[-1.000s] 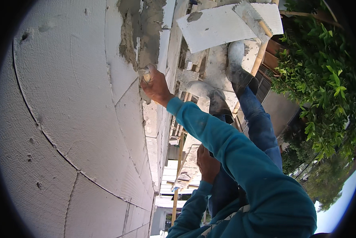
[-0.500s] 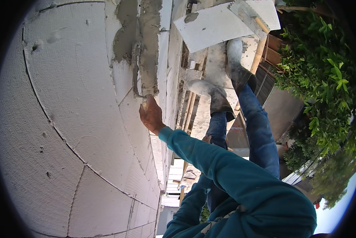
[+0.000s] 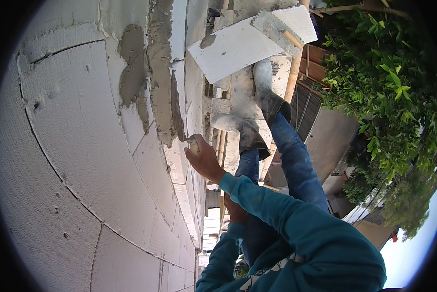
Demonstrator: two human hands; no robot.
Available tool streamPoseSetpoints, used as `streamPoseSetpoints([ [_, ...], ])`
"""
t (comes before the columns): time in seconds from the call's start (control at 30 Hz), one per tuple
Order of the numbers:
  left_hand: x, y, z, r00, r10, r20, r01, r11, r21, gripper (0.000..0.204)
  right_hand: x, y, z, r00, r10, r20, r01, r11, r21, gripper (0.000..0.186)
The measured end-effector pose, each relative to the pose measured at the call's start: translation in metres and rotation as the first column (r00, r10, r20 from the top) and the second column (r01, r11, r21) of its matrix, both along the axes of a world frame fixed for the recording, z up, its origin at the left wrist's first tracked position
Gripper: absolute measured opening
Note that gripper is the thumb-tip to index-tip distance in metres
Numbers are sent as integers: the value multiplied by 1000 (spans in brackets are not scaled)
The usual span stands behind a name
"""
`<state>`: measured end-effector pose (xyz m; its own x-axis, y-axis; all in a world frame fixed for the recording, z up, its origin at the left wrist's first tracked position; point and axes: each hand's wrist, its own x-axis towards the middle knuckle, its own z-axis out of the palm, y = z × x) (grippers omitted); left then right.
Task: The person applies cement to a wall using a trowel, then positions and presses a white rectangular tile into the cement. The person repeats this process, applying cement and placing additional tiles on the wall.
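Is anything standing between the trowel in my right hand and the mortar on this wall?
Nothing visible does. Your right hand grips the trowel right by the mortar; the white board lies off to the upper right.

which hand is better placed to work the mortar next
Likely the right hand: it grips the trowel by its handle, right beside the mortar, while the left hand is down by the thigh.

Block wall [image 3: 58, 146]: pale, thin-jointed, filling the left side.
Platform [image 3: 242, 100]: worn, grey-white boards beside a bamboo pole [image 3: 292, 82].
Foliage [image 3: 374, 121]: dense, green, at right.
Sky [image 3: 418, 250]: bright, lower right.
Light: outdoor daylight.
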<state>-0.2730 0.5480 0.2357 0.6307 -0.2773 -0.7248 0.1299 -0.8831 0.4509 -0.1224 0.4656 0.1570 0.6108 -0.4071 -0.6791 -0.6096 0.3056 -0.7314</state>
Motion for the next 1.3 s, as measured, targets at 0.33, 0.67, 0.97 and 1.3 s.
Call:
streamPoseSetpoints([
  [0.33, 33, -35, 7, 991, 124, -52, -120, 990, 77, 37, 23, -392, -56, 904, 119, -410, -408, 523, -748, 44],
  [0.67, 141, -128, -74, 967, 148, 206, -144, 989, -39, 45, 115, -639, -123, 742, 74, -666, -595, -383, -707, 29],
  [0.97, 375, -436, -311, 918, 192, 347, 48, 815, -578, 66, 246, -651, -155, 567, 37, -823, -684, -536, -495, 19],
  [1.3, 429, -543, -413, 934, 7, 358, 80, 971, -227, 66, 165, -678, -129, 592, 353, -725, -614, -386, -689, 34],
])
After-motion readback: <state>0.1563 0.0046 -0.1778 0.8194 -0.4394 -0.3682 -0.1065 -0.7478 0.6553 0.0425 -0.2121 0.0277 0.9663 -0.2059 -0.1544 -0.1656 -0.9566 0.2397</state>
